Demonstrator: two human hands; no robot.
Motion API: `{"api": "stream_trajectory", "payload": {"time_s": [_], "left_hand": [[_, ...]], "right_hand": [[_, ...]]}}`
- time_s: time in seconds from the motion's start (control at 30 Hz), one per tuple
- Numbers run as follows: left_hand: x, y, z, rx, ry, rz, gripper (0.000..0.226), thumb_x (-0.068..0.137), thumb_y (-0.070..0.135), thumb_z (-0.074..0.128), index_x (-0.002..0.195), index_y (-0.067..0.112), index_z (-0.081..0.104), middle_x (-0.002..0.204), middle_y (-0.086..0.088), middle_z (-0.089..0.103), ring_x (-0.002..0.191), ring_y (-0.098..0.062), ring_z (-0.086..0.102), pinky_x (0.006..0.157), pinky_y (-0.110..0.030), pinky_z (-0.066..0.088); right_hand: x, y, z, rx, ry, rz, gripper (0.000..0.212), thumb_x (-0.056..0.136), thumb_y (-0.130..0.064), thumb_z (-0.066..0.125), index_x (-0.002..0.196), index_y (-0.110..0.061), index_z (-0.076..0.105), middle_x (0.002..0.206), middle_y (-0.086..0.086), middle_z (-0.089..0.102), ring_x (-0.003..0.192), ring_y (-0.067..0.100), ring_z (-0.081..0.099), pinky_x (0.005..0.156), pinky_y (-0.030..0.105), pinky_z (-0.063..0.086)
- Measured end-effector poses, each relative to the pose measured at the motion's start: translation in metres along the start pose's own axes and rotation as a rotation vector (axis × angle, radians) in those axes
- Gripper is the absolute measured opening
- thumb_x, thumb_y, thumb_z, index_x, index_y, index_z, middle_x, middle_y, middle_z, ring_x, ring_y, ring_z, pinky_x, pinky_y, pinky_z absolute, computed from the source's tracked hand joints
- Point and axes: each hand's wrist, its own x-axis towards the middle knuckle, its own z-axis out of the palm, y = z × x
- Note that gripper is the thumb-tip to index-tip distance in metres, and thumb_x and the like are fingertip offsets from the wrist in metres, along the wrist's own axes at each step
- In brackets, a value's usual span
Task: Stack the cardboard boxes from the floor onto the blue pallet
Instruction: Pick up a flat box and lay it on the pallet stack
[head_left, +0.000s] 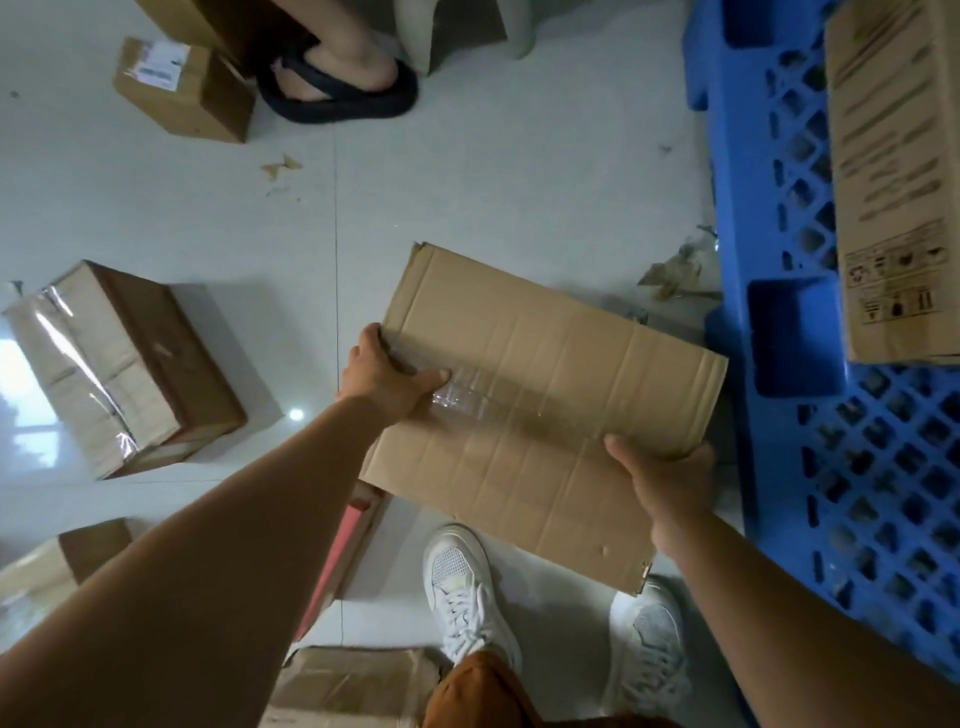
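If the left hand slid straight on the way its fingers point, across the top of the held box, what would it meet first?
Nothing on the box top beyond the left hand but clear tape; past the far edge, probably the blue pallet, though depth is unclear.

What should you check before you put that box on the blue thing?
1. Left hand holds the box: ok, fingers curl over its left edge.
2. Right hand holds the box: ok, thumb on top at the near right edge.
3. Room on the pallet: ok, bare grid shows in front of the printed box already there.
4. Path to the pallet: ok, only scraps on the floor between.
5. Box taped shut: ok, clear tape along the seam.
6. Box weight: cannot tell.
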Motion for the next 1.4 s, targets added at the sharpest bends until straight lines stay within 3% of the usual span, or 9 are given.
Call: {"api": "stream_trajectory", "payload": {"time_s": [0.13, 0.23, 0.4, 0.53, 0.7, 0.93, 1.13, 1.27, 1.4], "left_hand": [[-0.002, 0.006, 0.001, -0.016, 0.031, 0.033, 0.093, 0.060, 0.041, 0.088, 0.136, 0.023, 0.037, 0.120, 0.001, 0.048, 0.115, -0.027, 0.051, 0.099, -0.049, 0.047], [-0.010, 0.014, -0.003, -0.026, 0.064, 0.059, 0.095, 0.061, 0.040, 0.088, 0.138, 0.023, 0.035, 0.122, 0.002, 0.047, 0.117, -0.026, 0.050, 0.101, -0.049, 0.046], [-0.031, 0.044, -0.023, -0.035, 0.091, 0.102, 0.097, 0.061, 0.043, 0.087, 0.140, 0.025, 0.034, 0.131, -0.001, 0.048, 0.122, -0.027, 0.048, 0.103, -0.050, 0.042], [-0.054, 0.080, -0.044, -0.021, 0.107, 0.153, 0.088, 0.060, 0.045, 0.086, 0.132, 0.026, 0.040, 0.126, -0.001, 0.050, 0.119, -0.028, 0.050, 0.103, -0.051, 0.041], [-0.086, 0.135, -0.066, 0.044, 0.119, 0.219, 0.076, 0.061, 0.052, 0.082, 0.121, 0.029, 0.043, 0.121, -0.002, 0.051, 0.114, -0.031, 0.050, 0.100, -0.053, 0.042], [-0.134, 0.207, -0.080, 0.009, 0.116, 0.318, 0.098, 0.055, 0.058, 0.079, 0.137, 0.034, 0.032, 0.129, -0.003, 0.051, 0.119, -0.031, 0.050, 0.102, -0.056, 0.039], [-0.176, 0.269, -0.085, -0.049, 0.101, 0.372, 0.106, 0.043, 0.063, 0.077, 0.136, 0.037, 0.032, 0.130, -0.005, 0.052, 0.118, -0.032, 0.051, 0.100, -0.055, 0.042], [-0.196, 0.307, -0.076, 0.005, 0.108, 0.423, 0.107, 0.047, 0.062, 0.079, 0.139, 0.034, 0.031, 0.130, -0.009, 0.052, 0.117, -0.035, 0.051, 0.099, -0.055, 0.043], [-0.214, 0.346, -0.050, 0.045, 0.119, 0.480, 0.100, 0.057, 0.055, 0.083, 0.140, 0.029, 0.034, 0.129, -0.011, 0.053, 0.117, -0.037, 0.051, 0.099, -0.054, 0.044]], "right_hand": [[-0.003, -0.008, -0.008, 0.036, -0.043, -0.012, 0.080, 0.068, -0.023, 0.086, 0.130, -0.007, 0.038, 0.111, 0.009, 0.053, 0.096, 0.026, 0.056, 0.089, 0.046, 0.051], [-0.008, -0.019, -0.018, 0.076, -0.048, -0.048, 0.073, 0.070, -0.021, 0.085, 0.126, -0.009, 0.040, 0.107, 0.005, 0.053, 0.089, 0.022, 0.055, 0.080, 0.039, 0.049], [-0.022, -0.039, -0.041, 0.137, -0.069, -0.066, 0.074, 0.068, -0.023, 0.086, 0.122, -0.013, 0.038, 0.113, 0.006, 0.055, 0.094, 0.025, 0.059, 0.081, 0.043, 0.052], [-0.041, -0.062, -0.065, 0.168, -0.051, -0.094, 0.073, 0.067, -0.026, 0.086, 0.121, -0.013, 0.038, 0.110, 0.004, 0.055, 0.096, 0.026, 0.059, 0.083, 0.046, 0.053], [-0.061, -0.096, -0.103, 0.253, -0.011, -0.152, 0.075, 0.070, -0.023, 0.085, 0.127, -0.010, 0.038, 0.108, 0.001, 0.051, 0.095, 0.021, 0.054, 0.080, 0.035, 0.046], [-0.081, -0.137, -0.170, 0.349, 0.033, -0.194, 0.082, 0.071, -0.025, 0.084, 0.134, -0.007, 0.034, 0.116, 0.003, 0.049, 0.097, 0.020, 0.050, 0.081, 0.032, 0.042], [-0.095, -0.166, -0.222, 0.354, 0.064, -0.176, 0.107, 0.048, -0.050, 0.084, 0.133, -0.010, 0.033, 0.130, 0.014, 0.049, 0.110, 0.033, 0.055, 0.092, 0.051, 0.050], [-0.092, -0.173, -0.258, 0.409, 0.077, -0.185, 0.093, 0.059, -0.040, 0.086, 0.130, -0.011, 0.034, 0.129, 0.011, 0.049, 0.100, 0.025, 0.053, 0.085, 0.037, 0.047], [-0.077, -0.176, -0.300, 0.459, 0.077, -0.160, 0.092, 0.062, -0.039, 0.086, 0.131, -0.011, 0.034, 0.128, 0.011, 0.049, 0.098, 0.025, 0.052, 0.081, 0.035, 0.045]]}}
